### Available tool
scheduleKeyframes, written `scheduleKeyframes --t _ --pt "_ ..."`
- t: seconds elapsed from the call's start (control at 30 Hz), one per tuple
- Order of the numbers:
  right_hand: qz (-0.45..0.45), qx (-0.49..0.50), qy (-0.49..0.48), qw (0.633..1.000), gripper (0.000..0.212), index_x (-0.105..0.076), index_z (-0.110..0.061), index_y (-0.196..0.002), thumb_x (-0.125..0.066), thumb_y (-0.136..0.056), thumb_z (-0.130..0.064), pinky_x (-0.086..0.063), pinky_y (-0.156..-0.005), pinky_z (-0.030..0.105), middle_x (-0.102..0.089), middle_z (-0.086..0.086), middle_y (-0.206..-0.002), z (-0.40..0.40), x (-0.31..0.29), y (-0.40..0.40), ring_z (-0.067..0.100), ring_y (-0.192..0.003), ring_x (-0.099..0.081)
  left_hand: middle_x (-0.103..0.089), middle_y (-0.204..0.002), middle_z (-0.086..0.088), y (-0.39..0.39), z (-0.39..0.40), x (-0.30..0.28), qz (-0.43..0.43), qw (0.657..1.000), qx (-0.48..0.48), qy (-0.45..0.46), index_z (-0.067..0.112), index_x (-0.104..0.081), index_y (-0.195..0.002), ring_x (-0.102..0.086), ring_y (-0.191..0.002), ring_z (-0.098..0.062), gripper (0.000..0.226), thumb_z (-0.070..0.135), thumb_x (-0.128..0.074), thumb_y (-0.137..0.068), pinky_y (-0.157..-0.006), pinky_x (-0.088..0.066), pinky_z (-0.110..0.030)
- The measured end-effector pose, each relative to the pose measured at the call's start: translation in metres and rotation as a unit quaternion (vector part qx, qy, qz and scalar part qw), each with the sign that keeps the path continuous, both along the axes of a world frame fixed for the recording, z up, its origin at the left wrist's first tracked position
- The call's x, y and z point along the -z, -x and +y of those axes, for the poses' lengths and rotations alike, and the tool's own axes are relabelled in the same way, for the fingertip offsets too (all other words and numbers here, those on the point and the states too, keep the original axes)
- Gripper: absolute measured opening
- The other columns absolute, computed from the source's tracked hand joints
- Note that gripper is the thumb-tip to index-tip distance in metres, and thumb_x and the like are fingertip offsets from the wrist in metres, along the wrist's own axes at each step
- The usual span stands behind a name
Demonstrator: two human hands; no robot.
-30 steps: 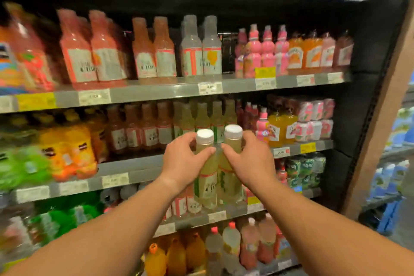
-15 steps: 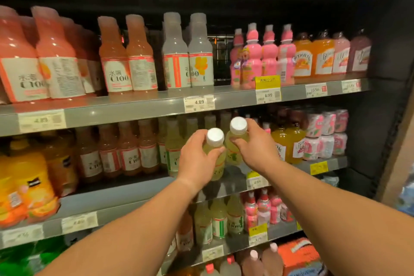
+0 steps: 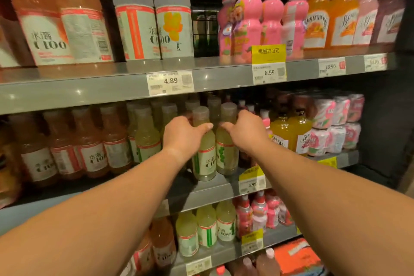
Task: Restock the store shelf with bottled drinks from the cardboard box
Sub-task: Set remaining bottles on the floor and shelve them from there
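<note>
Two pale yellow-green bottles with white caps stand side by side on the middle shelf. My left hand grips the neck of the left bottle. My right hand grips the neck of the right bottle. Both bottles are upright, with their bases on the shelf near its front edge. More bottles of the same drink stand behind and to the left. The cardboard box is out of view.
Orange and clear C100 bottles and pink bottles fill the upper shelf just above my hands. Amber bottles and pink cans stand to the right. A lower shelf holds more yellow-green bottles.
Both hands have carried the two bottles forward under the upper shelf and set them down on the middle shelf. The view has come closer to the shelves.
</note>
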State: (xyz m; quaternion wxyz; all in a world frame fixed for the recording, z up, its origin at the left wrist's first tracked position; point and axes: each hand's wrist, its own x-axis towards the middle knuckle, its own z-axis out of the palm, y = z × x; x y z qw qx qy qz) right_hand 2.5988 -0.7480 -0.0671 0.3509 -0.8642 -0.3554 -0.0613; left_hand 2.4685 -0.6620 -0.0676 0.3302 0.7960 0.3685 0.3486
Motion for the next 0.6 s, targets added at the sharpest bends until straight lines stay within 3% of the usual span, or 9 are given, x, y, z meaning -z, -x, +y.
scheduleKeyframes --t 0.07,0.1,0.17,0.2,0.27,0.37,0.5,0.57,0.6 --pt "0.011 0.0 0.023 1.0 0.031 -0.064 -0.008 -0.104 -0.063 -0.092 -0.037 -0.051 -0.077 0.036 -0.067 0.011 -0.1 0.008 -0.003 -0.003 0.03 -0.094 -0.063 -0.052 -0.066 0.006 -0.002 0.006 -0.004 0.029 1.0 -0.005 -0.001 0.02 -0.06 -0.072 -0.054 -0.065 -0.014 0.035 0.051 -0.069 -0.085 -0.053 -0.036 -0.024" --pt "0.017 0.002 0.035 0.999 0.027 -0.065 -0.007 -0.099 -0.062 -0.093 -0.034 -0.051 -0.075 0.036 -0.066 0.011 -0.096 0.01 -0.003 -0.004 0.03 -0.091 -0.063 -0.049 -0.067 0.006 -0.003 0.007 -0.004 0.064 0.998 0.002 -0.015 0.021 -0.067 -0.082 -0.051 -0.063 -0.011 0.031 0.051 -0.064 -0.088 -0.05 -0.032 -0.022" --pt "0.016 0.007 0.06 0.998 0.024 -0.065 -0.007 -0.091 -0.062 -0.094 -0.031 -0.05 -0.071 0.035 -0.065 0.01 -0.088 0.014 -0.004 -0.005 0.028 -0.086 -0.064 -0.044 -0.07 0.009 -0.003 0.011 -0.004 0.101 0.994 0.025 -0.046 0.025 -0.069 -0.112 -0.054 -0.069 -0.015 0.031 0.047 -0.058 -0.093 -0.055 -0.034 -0.021" --pt "0.01 0.011 0.066 0.998 0.024 -0.065 -0.007 -0.088 -0.062 -0.093 -0.03 -0.05 -0.07 0.035 -0.064 0.009 -0.087 0.015 -0.004 -0.005 0.027 -0.084 -0.064 -0.044 -0.07 0.01 -0.004 0.011 -0.005 0.092 0.994 0.024 -0.052 0.018 -0.068 -0.114 -0.059 -0.077 -0.02 0.038 0.047 -0.061 -0.091 -0.061 -0.038 -0.023" --pt "0.008 0.018 0.064 0.998 0.024 -0.061 -0.01 -0.084 -0.064 -0.092 -0.032 -0.048 -0.068 0.034 -0.063 0.009 -0.085 0.015 -0.004 -0.004 0.027 -0.082 -0.062 -0.048 -0.068 0.01 -0.004 0.01 -0.004 0.061 0.997 0.016 -0.047 0.009 -0.069 -0.106 -0.063 -0.081 -0.024 0.044 0.048 -0.066 -0.087 -0.066 -0.041 -0.027" --pt "0.027 0.02 0.059 0.998 0.026 -0.056 -0.012 -0.083 -0.065 -0.092 -0.034 -0.047 -0.067 0.034 -0.062 0.008 -0.084 0.014 -0.001 0.002 0.026 -0.079 -0.06 -0.055 -0.069 0.004 -0.001 0.005 0.001 0.089 0.996 0.0 -0.023 0.015 -0.063 -0.084 -0.057 -0.066 -0.014 0.036 0.05 -0.068 -0.085 -0.053 -0.039 -0.024" --pt "0.041 0.013 0.027 0.999 0.051 -0.054 -0.007 -0.114 -0.07 -0.086 -0.047 -0.049 -0.072 0.035 -0.062 0.008 -0.105 0.001 -0.007 0.022 0.029 -0.098 -0.062 -0.051 -0.073 0.008 0.007 -0.008 -0.001 0.091 0.996 -0.003 -0.021 0.02 -0.048 -0.073 -0.049 -0.064 -0.005 0.037 0.048 -0.07 -0.086 -0.057 -0.039 -0.023" --pt "0.016 0.017 -0.007 1.0 0.06 -0.05 -0.009 -0.122 -0.07 -0.084 -0.051 -0.048 -0.075 0.034 -0.06 0.007 -0.114 -0.013 -0.012 0.034 0.028 -0.105 -0.06 -0.053 -0.084 0.009 0.017 -0.016 -0.007 0.091 0.995 0.002 -0.042 0.014 -0.058 -0.095 -0.053 -0.077 -0.01 0.038 0.049 -0.069 -0.086 -0.067 -0.041 -0.025" --pt "0.0 0.015 -0.012 1.0 0.061 -0.05 -0.011 -0.123 -0.069 -0.084 -0.053 -0.049 -0.077 0.035 -0.06 0.006 -0.117 -0.022 -0.015 0.04 0.028 -0.107 -0.059 -0.058 -0.096 0.004 0.023 -0.021 -0.011 0.079 0.996 -0.001 -0.049 0.01 -0.058 -0.113 -0.057 -0.089 -0.016 0.05 0.05 -0.069 -0.086 -0.072 -0.043 -0.027"
